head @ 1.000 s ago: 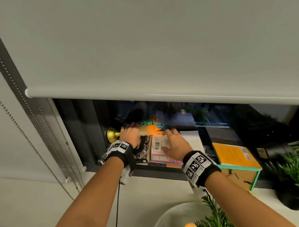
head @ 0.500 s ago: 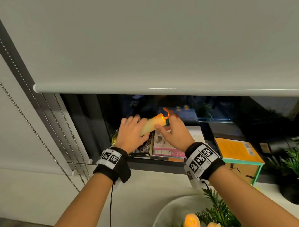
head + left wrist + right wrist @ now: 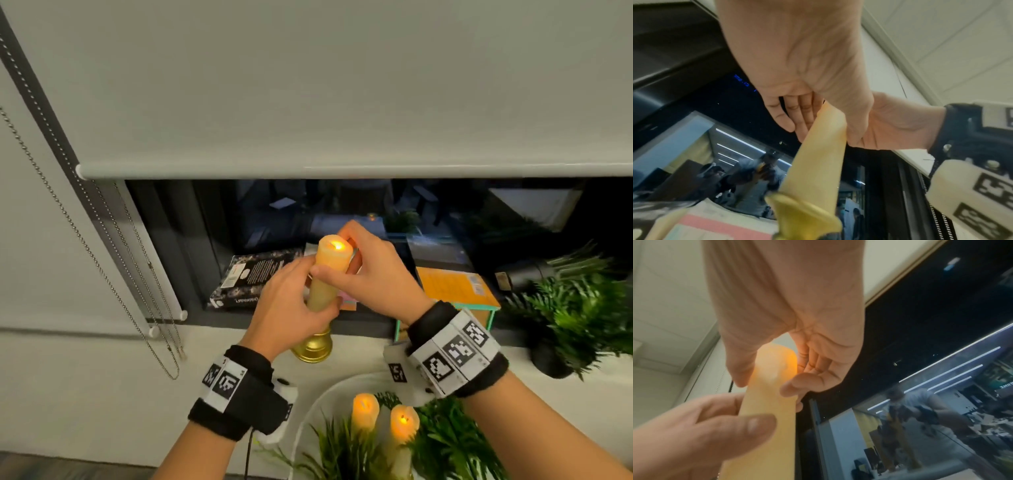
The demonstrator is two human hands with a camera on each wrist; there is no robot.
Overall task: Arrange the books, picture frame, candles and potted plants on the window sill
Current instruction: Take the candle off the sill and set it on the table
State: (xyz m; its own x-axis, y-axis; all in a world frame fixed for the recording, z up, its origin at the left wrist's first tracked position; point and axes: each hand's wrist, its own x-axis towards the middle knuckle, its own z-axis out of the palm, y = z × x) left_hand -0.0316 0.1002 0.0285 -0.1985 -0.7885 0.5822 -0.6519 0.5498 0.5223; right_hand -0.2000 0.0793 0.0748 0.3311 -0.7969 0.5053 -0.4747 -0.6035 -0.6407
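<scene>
Three glowing candles were counted: one tall cream taper candle (image 3: 329, 274) set in a bell-shaped, shiny gold holder (image 3: 312, 346), and two shorter, waxy pillar candles (image 3: 365, 407) standing among artificial green fronds in a round white bowl (image 3: 308, 411) at 6 o'clock. The taper was held nearly upright over the front edge of the pale sill (image 3: 171, 349), at the centre of the head view. Its smooth lower shaft was gripped by the left hand (image 3: 291, 308), fingers curled round it, while its lit top was pinched between thumb and fingers of the right hand (image 3: 370, 274). Three books were made out lying flat in the window recess: a glossy black paperback (image 3: 253, 277) at 10 o'clock, a pink-edged one (image 3: 347, 301) behind the hands, and an orange one (image 3: 455, 287) at 3 o'clock. One feathery potted plant (image 3: 582, 308) in a dark pot stood further towards 3 o'clock.
</scene>
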